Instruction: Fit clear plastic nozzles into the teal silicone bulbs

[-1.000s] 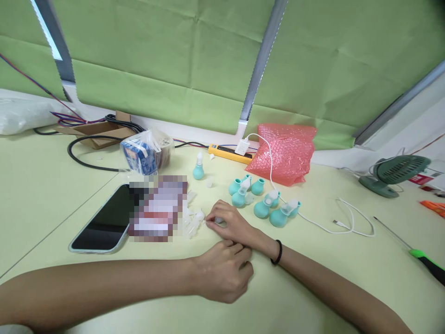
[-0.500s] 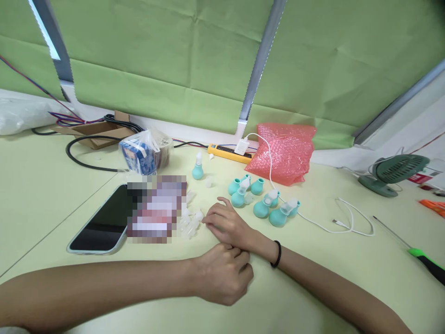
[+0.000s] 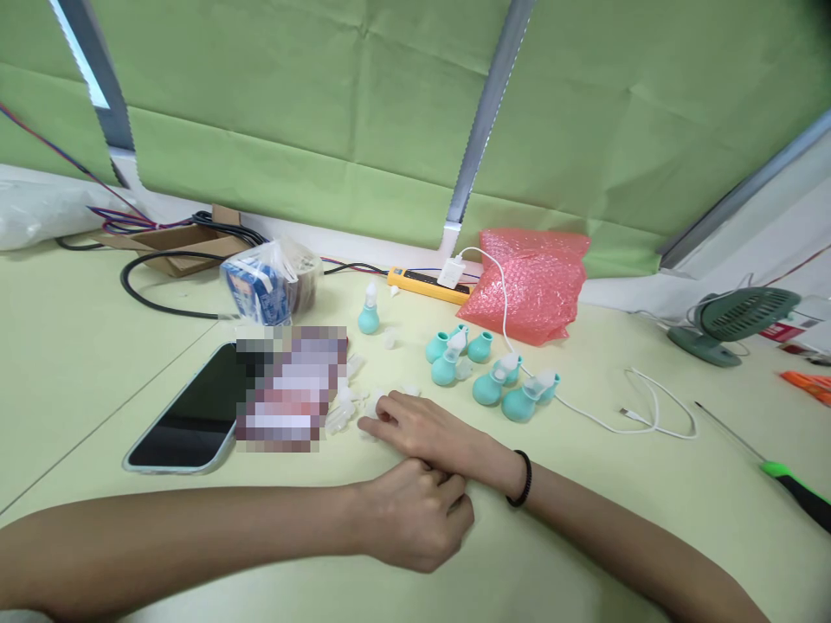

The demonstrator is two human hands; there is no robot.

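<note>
Right grip (image 3: 419, 426) is hovering mid-frame, curved with a narrow gap, just beside my loose clear plastic pieces (image 3: 338, 419); whether I'm pinching one, I can't tell! Left grip (image 3: 419, 517) is lying curled just below, its inside hidden, so I can't tell if it's holding anything; it's probably steadying the other. Those pieces are sitting left of centre, loosely heaped, presumably for staying within easy reach. Teal bulbs (image 3: 486, 390) are standing grouped right of centre, likely for keeping them apart from the heap.

Turquoise bulbs (image 3: 518, 404), translucent white pieces (image 3: 339, 418)
</note>
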